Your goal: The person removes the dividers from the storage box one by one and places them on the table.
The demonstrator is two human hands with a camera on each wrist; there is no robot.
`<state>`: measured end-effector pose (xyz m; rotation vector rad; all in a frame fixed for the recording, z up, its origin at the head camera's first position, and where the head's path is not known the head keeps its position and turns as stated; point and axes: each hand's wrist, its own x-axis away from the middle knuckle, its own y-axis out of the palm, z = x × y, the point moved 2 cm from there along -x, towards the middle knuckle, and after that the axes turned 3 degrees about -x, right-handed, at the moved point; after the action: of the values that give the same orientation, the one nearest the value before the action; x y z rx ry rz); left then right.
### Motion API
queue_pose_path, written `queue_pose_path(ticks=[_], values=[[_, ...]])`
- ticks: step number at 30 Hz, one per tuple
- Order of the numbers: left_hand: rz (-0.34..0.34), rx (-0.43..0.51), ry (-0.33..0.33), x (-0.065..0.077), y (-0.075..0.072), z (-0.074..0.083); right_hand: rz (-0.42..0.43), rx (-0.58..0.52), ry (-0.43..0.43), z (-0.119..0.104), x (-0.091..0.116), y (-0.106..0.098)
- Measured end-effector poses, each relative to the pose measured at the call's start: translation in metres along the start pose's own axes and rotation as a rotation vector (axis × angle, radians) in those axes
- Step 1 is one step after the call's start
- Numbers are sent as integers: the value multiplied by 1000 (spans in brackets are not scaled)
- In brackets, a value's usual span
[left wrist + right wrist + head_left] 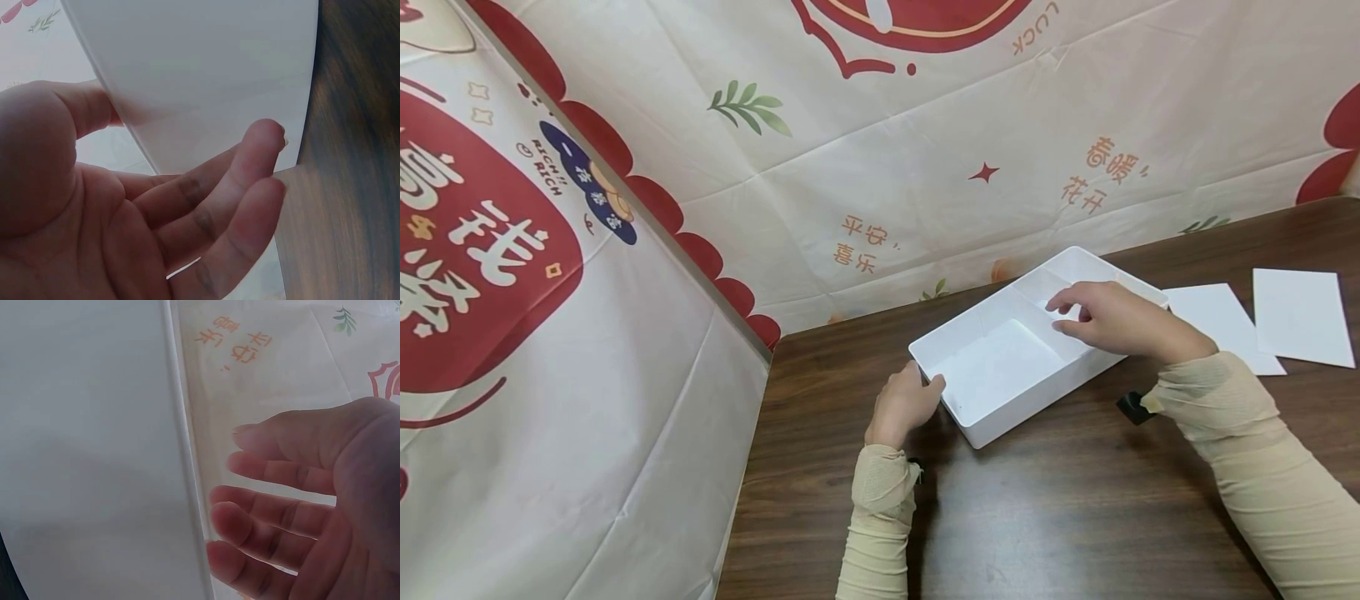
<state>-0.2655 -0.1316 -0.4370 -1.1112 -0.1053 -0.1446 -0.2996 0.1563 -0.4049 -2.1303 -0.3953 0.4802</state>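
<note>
White box [1037, 397] sits on the dark wood tabletop [1037, 517], running from the left hand [901, 408] to beneath the right hand [1108, 321]. Left hand grips the box's end wall, thumb over the rim, fingers against the outside. Right hand released: fingers loosely bent and spread, nothing in them, over the divider [1036, 321] area; can't tell if fingertips touch the box. Big compartment lies nearer the left hand, smaller space under and past the right hand. Two white cards lie flat to the right of the right hand: inner card [1213, 321] just beside the box, outer card [1303, 317] overlapping its edge. Small black object [1135, 408] just below the right wrist. Printed cloth [925, 150] hangs beyond both hands.
</note>
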Motion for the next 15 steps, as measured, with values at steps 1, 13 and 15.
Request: queue_pose_path(ticks=[1, 13, 15], values=[[-1, 0, -1, 0, 0, 0, 0, -3, -3, 0, 0, 0], [-1, 8, 8, -3, 1, -1, -19, -6, -5, 1, -4, 6], [-3, 10, 6, -3, 1, -1, -27, -1, -14, 1, -6, 7]])
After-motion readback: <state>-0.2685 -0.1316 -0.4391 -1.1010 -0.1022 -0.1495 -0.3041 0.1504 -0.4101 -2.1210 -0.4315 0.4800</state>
